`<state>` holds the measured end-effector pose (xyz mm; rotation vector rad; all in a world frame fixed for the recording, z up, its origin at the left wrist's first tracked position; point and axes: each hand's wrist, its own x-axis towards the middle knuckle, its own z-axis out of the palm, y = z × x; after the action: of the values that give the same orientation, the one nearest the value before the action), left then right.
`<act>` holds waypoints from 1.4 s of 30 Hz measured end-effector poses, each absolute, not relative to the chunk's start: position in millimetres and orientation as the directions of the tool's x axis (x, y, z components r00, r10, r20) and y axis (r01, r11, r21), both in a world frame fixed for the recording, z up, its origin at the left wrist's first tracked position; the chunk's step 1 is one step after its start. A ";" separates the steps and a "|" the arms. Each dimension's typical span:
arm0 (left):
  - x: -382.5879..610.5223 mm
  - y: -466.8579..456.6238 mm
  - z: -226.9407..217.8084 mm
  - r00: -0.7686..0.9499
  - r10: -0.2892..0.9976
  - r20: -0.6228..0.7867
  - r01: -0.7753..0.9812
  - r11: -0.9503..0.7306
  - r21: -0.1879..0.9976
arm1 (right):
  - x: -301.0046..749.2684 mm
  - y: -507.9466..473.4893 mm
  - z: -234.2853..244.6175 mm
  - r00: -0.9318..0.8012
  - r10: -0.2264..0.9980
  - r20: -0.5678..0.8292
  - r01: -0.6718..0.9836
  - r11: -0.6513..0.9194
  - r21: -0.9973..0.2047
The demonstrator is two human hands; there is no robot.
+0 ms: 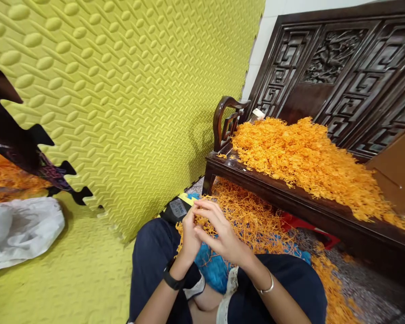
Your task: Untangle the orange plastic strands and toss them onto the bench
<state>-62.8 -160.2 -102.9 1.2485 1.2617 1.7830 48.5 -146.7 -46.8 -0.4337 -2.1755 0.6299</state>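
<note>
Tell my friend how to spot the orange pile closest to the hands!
Find the big dark wooden bench on the right side. Look lower than its seat, just beyond the left hand and right hand, for a heap of orange strands lying partly over blue material. Its pieces look like loose, spindly strings, while the orange pile up on the seat looks fluffier.

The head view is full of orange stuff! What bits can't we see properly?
Head view: whether the left hand and right hand hold anything; their own fingers hide it.
Head view: where the dark bench ends; the right edge cuts it off.
Head view: what the red thing is; the bench hides part of it.
Head view: the rest of the white material; the left edge cuts it off.
</note>
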 end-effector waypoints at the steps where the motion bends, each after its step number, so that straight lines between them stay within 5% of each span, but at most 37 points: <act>1: -63.3 -160.2 -103.5 -0.370 0.855 0.364 0.089 -0.357 0.930 | 46.0 -145.3 -52.4 -0.597 0.494 0.632 0.129 0.837 -0.532; 6: -64.2 -156.8 -101.5 -0.389 0.829 0.401 0.223 -0.337 0.915 | 42.6 -133.5 -70.7 -0.522 0.510 0.684 0.192 0.851 -0.488; 10: -61.9 -155.6 -101.2 -0.328 0.866 0.378 0.277 -0.294 0.915 | 46.3 -128.2 -74.2 -0.428 0.586 0.688 0.164 0.799 -0.578; 16: -57.4 -158.8 -101.1 -0.211 0.914 0.348 0.421 -0.236 0.876 | 49.0 -129.6 -74.6 -0.262 0.836 0.483 -0.112 0.471 -0.875; 24: -53.3 -156.9 -103.3 -0.033 0.933 0.359 0.627 -0.260 0.734 | 51.9 -122.1 -69.6 -0.273 0.901 0.338 -0.401 0.212 -0.891; 30: -56.0 -152.8 -104.2 -0.092 0.961 0.261 0.695 -0.126 0.708 | 46.4 -128.5 -84.2 -0.192 0.867 0.461 -0.144 0.439 -0.887; 35: -54.5 -153.1 -105.7 -0.138 0.956 0.260 0.643 -0.113 0.757 | 40.4 -127.5 -95.5 -0.244 0.771 0.589 0.183 0.633 -0.752; 42: -42.0 -152.9 -118.0 -0.129 0.953 0.274 0.486 -0.180 0.855 | 46.6 -117.3 -103.6 -0.361 0.647 0.671 0.267 0.761 -0.591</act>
<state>-42.0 -152.9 -118.0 1.6621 1.6040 1.2690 46.6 -117.3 -103.6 -0.6932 -1.9486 0.4742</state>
